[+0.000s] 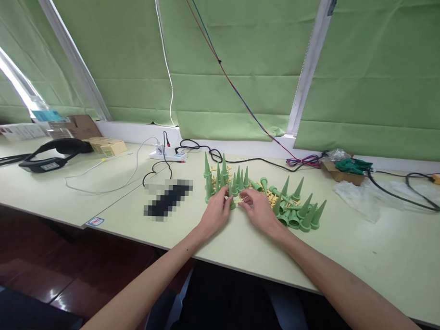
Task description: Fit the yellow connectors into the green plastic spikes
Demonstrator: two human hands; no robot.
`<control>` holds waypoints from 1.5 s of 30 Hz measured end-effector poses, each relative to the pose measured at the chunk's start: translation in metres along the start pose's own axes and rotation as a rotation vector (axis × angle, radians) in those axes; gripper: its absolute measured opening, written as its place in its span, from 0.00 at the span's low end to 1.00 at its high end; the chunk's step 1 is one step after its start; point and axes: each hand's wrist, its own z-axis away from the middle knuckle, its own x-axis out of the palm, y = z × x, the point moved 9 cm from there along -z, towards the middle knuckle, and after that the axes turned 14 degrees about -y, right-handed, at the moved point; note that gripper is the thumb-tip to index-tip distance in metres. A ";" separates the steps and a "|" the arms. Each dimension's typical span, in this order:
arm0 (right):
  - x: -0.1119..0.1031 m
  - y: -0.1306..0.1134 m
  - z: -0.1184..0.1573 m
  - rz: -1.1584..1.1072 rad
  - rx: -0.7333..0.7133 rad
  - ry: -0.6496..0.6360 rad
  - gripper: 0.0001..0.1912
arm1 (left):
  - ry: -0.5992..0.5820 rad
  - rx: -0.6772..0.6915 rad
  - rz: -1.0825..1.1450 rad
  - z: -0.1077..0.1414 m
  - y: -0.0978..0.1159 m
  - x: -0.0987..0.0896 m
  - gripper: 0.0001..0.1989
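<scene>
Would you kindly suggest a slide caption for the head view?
Left hand on a green cone, right hand at a small yellow piece.

The forearms are bare, the left bearing a small dark spot, and the clothing looks black.

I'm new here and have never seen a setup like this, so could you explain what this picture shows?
There is no robot here: these are a person's two bare hands, seen by a camera worn on the head, looking forward and down. On the pale table stand and lie many green cones, with small yellow pieces among them. The left hand has its fingertips at one cone; the right hand seems to pinch a small yellow piece, too tiny to be sure. Behind are a white power strip and cables.
</scene>
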 end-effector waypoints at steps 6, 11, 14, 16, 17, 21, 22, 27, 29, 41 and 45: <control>0.002 -0.001 -0.001 0.008 0.014 -0.018 0.06 | -0.021 -0.016 -0.008 -0.001 0.000 0.002 0.05; 0.003 0.000 -0.001 0.004 0.017 -0.020 0.06 | -0.041 -0.017 0.007 -0.001 0.001 0.003 0.04; 0.003 0.001 -0.001 -0.005 0.018 -0.020 0.05 | -0.042 -0.013 0.005 0.000 0.003 0.003 0.05; 0.003 0.001 -0.001 -0.003 0.023 -0.021 0.04 | -0.042 -0.012 0.006 0.000 0.003 0.003 0.05; 0.003 0.001 -0.001 -0.001 0.023 -0.020 0.04 | -0.042 -0.014 0.006 0.000 0.003 0.003 0.05; 0.003 0.001 -0.001 -0.001 0.012 -0.018 0.04 | -0.039 -0.018 0.010 0.000 0.002 0.002 0.06; 0.004 0.001 -0.001 -0.003 0.008 -0.018 0.04 | -0.037 -0.018 0.013 0.000 0.002 0.002 0.06; 0.004 0.003 -0.001 0.009 -0.001 -0.019 0.04 | -0.029 -0.016 0.051 0.000 0.001 0.002 0.06; 0.005 0.004 -0.001 0.014 -0.003 -0.021 0.04 | -0.027 -0.017 0.070 0.001 0.000 0.002 0.06; 0.006 0.006 0.000 -0.047 -0.019 -0.041 0.03 | -0.064 -0.003 0.105 0.003 0.005 0.003 0.06; 0.009 0.008 -0.001 -0.120 -0.005 -0.076 0.04 | -0.091 0.026 0.115 0.003 0.008 0.005 0.06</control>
